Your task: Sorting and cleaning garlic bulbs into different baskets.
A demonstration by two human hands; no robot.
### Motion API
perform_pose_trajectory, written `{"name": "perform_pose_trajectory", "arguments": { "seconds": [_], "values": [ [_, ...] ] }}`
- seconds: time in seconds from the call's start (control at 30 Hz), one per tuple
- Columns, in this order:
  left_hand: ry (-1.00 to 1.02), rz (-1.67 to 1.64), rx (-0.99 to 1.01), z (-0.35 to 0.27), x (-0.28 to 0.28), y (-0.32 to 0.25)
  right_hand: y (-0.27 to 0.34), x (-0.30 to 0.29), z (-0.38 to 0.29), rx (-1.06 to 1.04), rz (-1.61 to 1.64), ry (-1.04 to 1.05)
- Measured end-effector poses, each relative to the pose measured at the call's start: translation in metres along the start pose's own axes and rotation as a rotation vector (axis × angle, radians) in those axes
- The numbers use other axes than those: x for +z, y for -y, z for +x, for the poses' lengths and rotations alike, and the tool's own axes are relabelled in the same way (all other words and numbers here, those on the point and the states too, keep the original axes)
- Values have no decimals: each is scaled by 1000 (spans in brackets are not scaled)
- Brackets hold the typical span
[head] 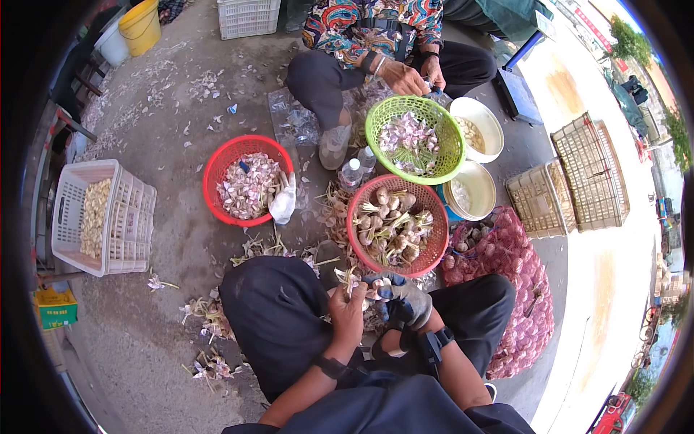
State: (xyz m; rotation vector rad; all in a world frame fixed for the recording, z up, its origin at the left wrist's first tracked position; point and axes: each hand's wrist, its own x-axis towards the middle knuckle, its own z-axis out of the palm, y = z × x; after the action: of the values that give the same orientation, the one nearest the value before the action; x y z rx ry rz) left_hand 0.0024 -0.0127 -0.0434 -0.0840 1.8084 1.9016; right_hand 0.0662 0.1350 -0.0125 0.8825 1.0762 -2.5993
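My bare left hand [347,314] pinches a partly peeled garlic bulb [348,279] by its loose husk, above my lap. Close on its right, my right hand [404,298], in a grey and blue work glove, has its fingers closed around garlic cloves [379,287]. Just beyond both hands stands a red plastic basket [352,238] of whole garlic bulbs with stems. Farther left, a red basin [209,187] holds separated cloves, a small blue item and a white glove [282,203] over its rim. A green basket [374,146] with pinkish cloves sits past the bulbs.
A co-worker [401,76] sits opposite, hands over the green basket's far edge. Two plastic bottles [352,172] stand between us. White buckets [490,190] and a mesh sack of garlic [515,293] lie to the right, crates [542,203] beyond. A white crate [130,228] stands left; husks litter the floor.
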Motion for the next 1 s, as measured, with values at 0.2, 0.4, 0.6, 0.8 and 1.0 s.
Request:
{"name": "perform_pose_trajectory", "arguments": {
  "seconds": [0.2,0.4,0.6,0.8,1.0],
  "values": [
    [-104,-219,-165,4,-5,2,1,-2,12,50,-130,1],
    [-97,-212,-149,5,-8,-6,-19,-12,7,83,-46,21],
    [-109,-249,-159,10,-11,-13,-23,-17,-3,74,44,136],
    [62,-146,-250,8,-8,-7,-29,-17,16,-2,101,18],
    [36,28,-98,9,-9,-7,-31,-9,14,30,93,-48]
  ]
}}
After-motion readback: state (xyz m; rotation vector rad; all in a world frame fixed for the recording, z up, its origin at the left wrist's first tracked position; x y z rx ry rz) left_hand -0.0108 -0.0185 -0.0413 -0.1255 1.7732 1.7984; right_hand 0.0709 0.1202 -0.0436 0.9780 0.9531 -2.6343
